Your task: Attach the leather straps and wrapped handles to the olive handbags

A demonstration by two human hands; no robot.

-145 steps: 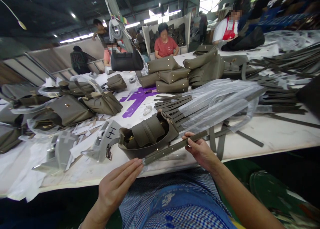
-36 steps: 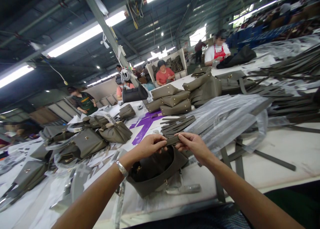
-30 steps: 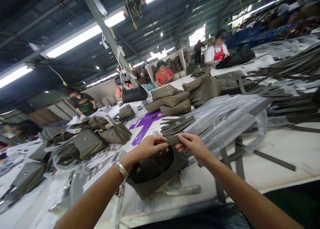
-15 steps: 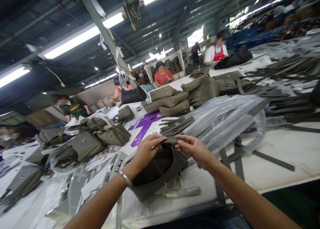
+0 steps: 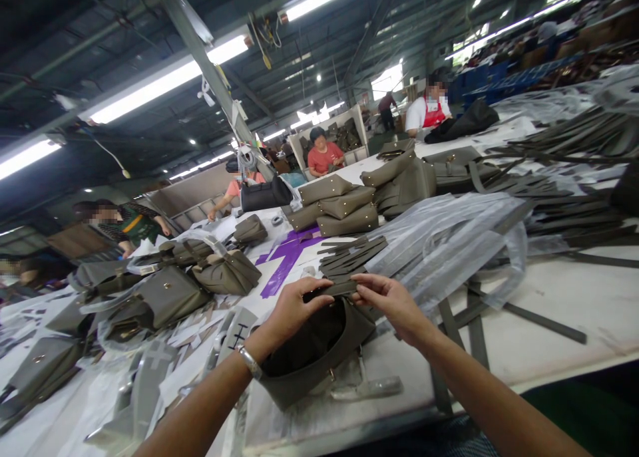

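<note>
An olive-grey handbag (image 5: 299,377) lies in front of me on the table, its dark opening facing up toward me. At its far rim, a short olive-grey strap (image 5: 343,288) is stretched between my two hands. My left hand (image 5: 292,310) pinches the strap's left end between thumb and fingers; a silver bracelet is on that wrist. On the other end, my right hand (image 5: 392,304) grips with thumb and fingertips. Whether the strap is joined to the bag cannot be made out. A small plastic-wrapped piece (image 5: 367,388) hangs beside the bag's near side.
Loose strips (image 5: 352,254) lie just beyond my hands. Clear plastic wrapping (image 5: 449,237) covers straps on the right. Stacked handbags (image 5: 339,207) stand farther back, and more bags (image 5: 172,297) crowd the left. Purple tape (image 5: 282,267) marks the table. Several co-workers sit or stand across it.
My left thumb has come into view below the strap, slightly apart from the fingers. Both hands stay at the bag's far rim. A co-worker at far left has leaned further left.
</note>
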